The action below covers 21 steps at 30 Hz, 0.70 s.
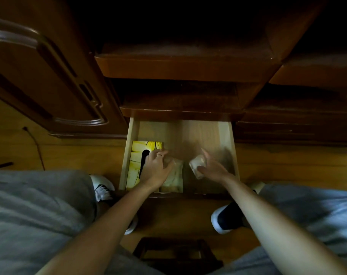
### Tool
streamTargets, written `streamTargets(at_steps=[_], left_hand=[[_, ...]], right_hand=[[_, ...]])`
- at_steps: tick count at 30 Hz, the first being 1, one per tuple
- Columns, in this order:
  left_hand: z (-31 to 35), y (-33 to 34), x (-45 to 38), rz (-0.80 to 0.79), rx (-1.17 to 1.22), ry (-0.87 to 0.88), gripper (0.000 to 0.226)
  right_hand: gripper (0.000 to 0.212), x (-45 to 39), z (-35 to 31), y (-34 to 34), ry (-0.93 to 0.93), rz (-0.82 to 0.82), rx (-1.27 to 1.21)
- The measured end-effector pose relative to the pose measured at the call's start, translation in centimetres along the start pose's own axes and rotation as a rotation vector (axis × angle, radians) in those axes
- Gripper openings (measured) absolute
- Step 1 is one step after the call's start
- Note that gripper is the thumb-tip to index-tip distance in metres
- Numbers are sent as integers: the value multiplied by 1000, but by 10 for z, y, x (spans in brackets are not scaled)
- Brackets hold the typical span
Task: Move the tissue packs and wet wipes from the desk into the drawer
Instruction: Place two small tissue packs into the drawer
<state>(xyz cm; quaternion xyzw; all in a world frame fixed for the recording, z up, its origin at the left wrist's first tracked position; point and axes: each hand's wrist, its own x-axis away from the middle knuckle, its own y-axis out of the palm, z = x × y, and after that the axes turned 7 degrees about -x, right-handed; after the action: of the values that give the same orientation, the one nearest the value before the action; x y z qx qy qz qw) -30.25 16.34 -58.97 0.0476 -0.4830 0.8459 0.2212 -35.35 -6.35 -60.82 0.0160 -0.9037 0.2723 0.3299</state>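
Note:
The light wooden drawer (226, 135) stands pulled out below the dark desk. A yellow tissue box (137, 155) lies along its left side. Beside it a pale plastic-wrapped pack (175, 177) lies near the front. My left hand (155, 169) reaches over the box and pack, fingers curled around the top end of the pale pack. My right hand (212, 167) holds a small whitish tissue pack (196, 167) above the drawer's right half, thumb and fingers around it.
Dark wooden desk shelves (188, 64) overhang the drawer. A cabinet door (49, 76) stands at left. A cable (35, 143) runs over the wooden floor. My knees in grey trousers and shoes (226, 217) flank the drawer front; a dark stool (174, 253) sits below.

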Motion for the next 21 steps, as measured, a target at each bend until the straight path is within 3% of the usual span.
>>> streamTargets(at_steps=[2, 5, 9, 10, 12, 16, 21], left_hand=[[-13, 0, 2, 15, -229, 31, 51], [-29, 7, 6, -123, -368, 49, 50], [-42, 14, 13, -235, -429, 102, 55], [-43, 15, 13, -229, -430, 112, 55], [-44, 15, 13, -211, -415, 110, 54], [-45, 16, 11, -193, -412, 112, 53], [-45, 17, 11, -119, -466, 149, 49]], right_hand=[[72, -6, 17, 1, 114, -53, 18], [58, -10, 34, 12, 217, -114, 205], [63, -10, 26, 10, 196, -85, 1149], [67, -13, 21, 9, 134, -71, 1245], [69, -20, 12, 6, 10, -105, 1183], [43, -27, 7, 16, -54, -167, 836], [47, -13, 37, 23, 54, -57, 969]])
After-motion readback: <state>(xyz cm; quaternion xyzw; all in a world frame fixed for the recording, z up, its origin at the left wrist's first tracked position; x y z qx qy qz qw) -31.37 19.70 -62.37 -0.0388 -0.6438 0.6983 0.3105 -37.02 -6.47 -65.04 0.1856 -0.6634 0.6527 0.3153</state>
